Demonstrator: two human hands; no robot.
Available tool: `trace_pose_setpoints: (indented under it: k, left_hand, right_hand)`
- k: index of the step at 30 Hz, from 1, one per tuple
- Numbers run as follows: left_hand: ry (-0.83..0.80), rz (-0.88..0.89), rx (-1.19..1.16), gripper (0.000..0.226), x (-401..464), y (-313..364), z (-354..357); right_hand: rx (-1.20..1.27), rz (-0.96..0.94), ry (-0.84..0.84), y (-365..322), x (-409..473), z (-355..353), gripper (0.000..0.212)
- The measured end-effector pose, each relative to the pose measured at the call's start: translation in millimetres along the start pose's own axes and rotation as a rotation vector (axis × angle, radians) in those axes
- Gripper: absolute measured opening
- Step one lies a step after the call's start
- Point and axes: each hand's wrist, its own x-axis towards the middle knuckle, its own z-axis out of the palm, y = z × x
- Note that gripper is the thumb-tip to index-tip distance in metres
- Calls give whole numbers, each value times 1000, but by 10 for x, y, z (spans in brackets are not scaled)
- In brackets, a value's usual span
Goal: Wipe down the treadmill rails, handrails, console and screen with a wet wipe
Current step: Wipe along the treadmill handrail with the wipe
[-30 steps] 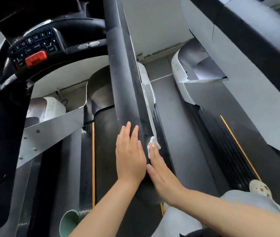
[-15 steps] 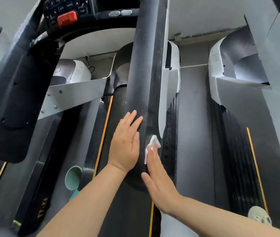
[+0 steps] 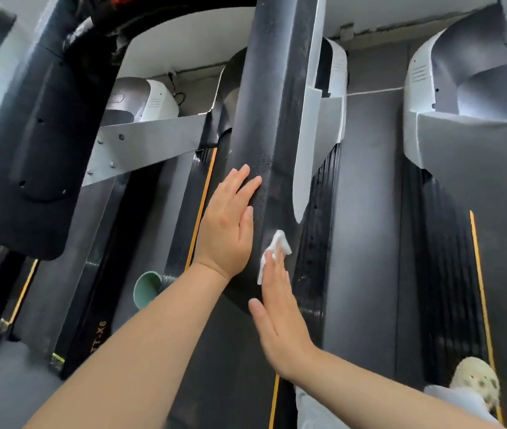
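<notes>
1. handrail (image 3: pixel 272 125): a long, broad black bar with a fine pebbled, matte surface runs from the top of the view down to a rounded end near the hands. a smooth pale grey tapered panel (image 3: pixel 306 144) lies along its right edge and narrows to a rounded tip.
2. left hand (image 3: pixel 227 230): lies flat on the left face of the handrail, fingers straight and together, palm against the black surface. it holds nothing.
3. right hand (image 3: pixel 280 320): stretched flat along the right side of the handrail's lower end, fingers straight, thumb spread away to the left. the fingertips press the wet wipe (image 3: pixel 272 253) against the rail; no curl or pinch shows.
4. wet wipe: a small white crumpled sheet, thin and soft, bunched into folds. it sits on the handrail under and just beyond the right fingertips, close beside the heel of the left hand.
5. treadmill deck: dark ribbed side rails (image 3: pixel 317 230) with thin orange-yellow stripes run below the handrail; white and grey moulded motor covers (image 3: pixel 438 88) sit at the far end.
6. console underside (image 3: pixel 29 134): a large smooth dark moulded shell at the upper left.
7. a pale green round cup (image 3: pixel 147 289) shows beneath the left forearm.
8. a cream perforated shoe (image 3: pixel 475 382) is at the lower right.
</notes>
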Motion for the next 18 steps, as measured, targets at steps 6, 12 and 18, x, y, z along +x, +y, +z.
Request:
trace_pose_setpoints:
  k: [6, 12, 18]
  left_hand:
    - [0, -7, -4, 49, -19, 30, -2]
    - [3, 8, -3, 50, -19, 46, -9]
    - [7, 9, 14, 50, -33, 64, -8]
  right_hand:
    - [239, 490, 70, 207, -287, 412, 50]
    - [198, 238, 151, -64, -138, 494, 61]
    - [505, 587, 205, 267, -242, 568, 51]
